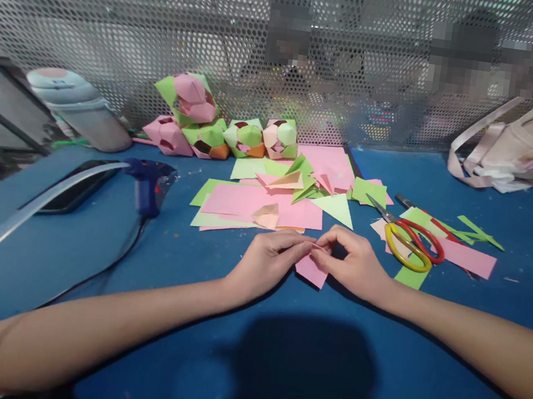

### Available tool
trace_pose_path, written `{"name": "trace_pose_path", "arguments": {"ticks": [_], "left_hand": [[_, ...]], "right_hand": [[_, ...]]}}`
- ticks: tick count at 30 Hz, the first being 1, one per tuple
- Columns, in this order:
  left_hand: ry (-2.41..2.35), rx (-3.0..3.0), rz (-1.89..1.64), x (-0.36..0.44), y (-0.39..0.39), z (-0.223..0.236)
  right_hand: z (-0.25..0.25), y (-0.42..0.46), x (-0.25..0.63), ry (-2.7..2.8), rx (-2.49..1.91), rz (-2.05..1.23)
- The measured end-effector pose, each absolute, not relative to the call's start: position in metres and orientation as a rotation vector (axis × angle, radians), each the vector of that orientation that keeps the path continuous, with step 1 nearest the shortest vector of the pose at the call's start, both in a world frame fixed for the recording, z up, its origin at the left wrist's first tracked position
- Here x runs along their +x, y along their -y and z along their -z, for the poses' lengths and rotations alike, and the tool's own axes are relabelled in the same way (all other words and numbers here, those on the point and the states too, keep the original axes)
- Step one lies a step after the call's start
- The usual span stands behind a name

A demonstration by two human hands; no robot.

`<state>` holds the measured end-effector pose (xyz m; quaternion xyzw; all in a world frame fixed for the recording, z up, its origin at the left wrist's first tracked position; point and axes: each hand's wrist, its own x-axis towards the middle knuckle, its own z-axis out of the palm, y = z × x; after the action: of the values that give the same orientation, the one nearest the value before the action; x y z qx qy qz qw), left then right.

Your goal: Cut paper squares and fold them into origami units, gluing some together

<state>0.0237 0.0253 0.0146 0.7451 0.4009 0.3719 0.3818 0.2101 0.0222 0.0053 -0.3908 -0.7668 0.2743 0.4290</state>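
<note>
With my left hand (pixel 263 261) and right hand (pixel 353 263) close together, I pinch a small pink paper (pixel 312 271) between thumbs and fingers, its free part showing nearer me. Layered sheets (pixel 241 201) lie just beyond my grip, scissors (pixel 391 221) right, a glue gun (pixel 147 189) farther left.

Overhead light, dark foreground shadow (pixel 305 375), slight softness

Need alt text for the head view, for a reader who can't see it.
A person's left hand and right hand hold a small pink paper piece over a blue table. Beyond are pink and green paper sheets and folded paper models, with scissors to the right and a blue glue gun to the left.
</note>
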Motion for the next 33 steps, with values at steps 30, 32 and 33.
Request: {"name": "trace_pose_path", "arguments": {"ticks": [30, 32, 33], "left_hand": [[-0.931, 1.571, -0.887, 0.025, -0.03, -0.006], [-0.945, 1.55, -0.898, 0.025, -0.03, -0.007], [-0.952, 1.529, -0.92, 0.025, -0.03, -0.007]], "right_hand": [[-0.004, -0.027, 0.215, 1.976, -0.915, -0.568], [-0.005, -0.027, 0.216, 1.979, -0.907, -0.575], [-0.005, -0.027, 0.216, 1.963, -0.915, -0.583]]}}
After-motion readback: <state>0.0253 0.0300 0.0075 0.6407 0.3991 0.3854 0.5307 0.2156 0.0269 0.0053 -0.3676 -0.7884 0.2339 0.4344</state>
